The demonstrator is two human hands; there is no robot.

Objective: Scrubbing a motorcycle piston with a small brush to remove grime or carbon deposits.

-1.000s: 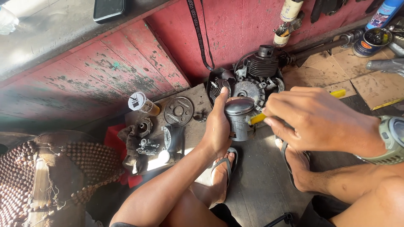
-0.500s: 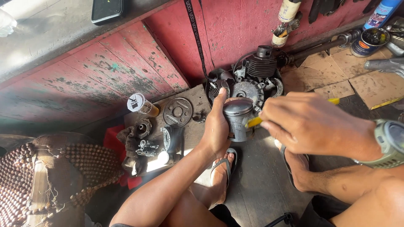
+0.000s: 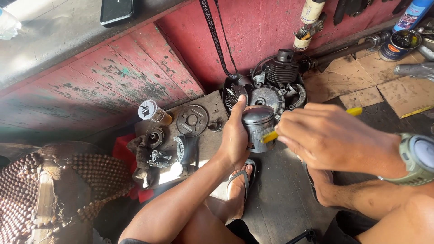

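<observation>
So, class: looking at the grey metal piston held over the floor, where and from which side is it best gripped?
Grip the piston around its smooth cylindrical skirt, coming from its left side, as the left hand does. The rounded wall suits a wrapped palm and thumb, and this probably leaves the crown and the right side free for the yellow-handled tool in the right hand.

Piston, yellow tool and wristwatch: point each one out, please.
piston (image 3: 257, 129), head view, on its grey side wall below the crown.
yellow tool (image 3: 269, 135), head view, on the end against the piston.
wristwatch (image 3: 422, 156), head view, on its round face.
</observation>
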